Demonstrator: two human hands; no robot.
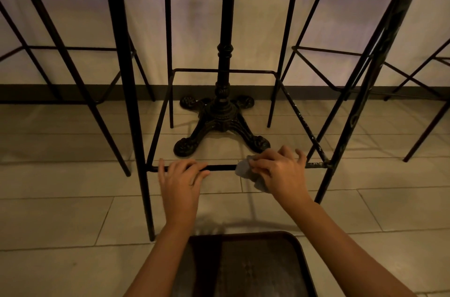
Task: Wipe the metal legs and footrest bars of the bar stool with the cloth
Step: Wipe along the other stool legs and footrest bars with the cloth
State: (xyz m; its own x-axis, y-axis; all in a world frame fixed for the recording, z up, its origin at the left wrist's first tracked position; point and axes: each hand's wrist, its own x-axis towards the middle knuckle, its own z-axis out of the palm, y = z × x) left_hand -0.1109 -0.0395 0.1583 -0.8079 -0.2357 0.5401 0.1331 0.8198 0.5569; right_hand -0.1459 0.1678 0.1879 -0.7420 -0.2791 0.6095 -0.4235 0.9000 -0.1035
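Note:
The bar stool's black metal frame stands right in front of me, with a square of footrest bars low above the floor. Its near footrest bar [221,167] runs left to right between the front legs [136,111]. My left hand [181,176] grips this bar near its left end, fingers curled over it. My right hand [278,171] holds a grey cloth [244,170] wrapped against the same bar, right of its middle. The right side bar [302,119] shows scuffed, worn paint.
A black cast-iron table pedestal [222,124] with a four-footed base stands on the tiled floor inside the stool's frame. More black stools stand to the left [73,68] and right [341,70]. A dark seat [243,265] lies below my arms.

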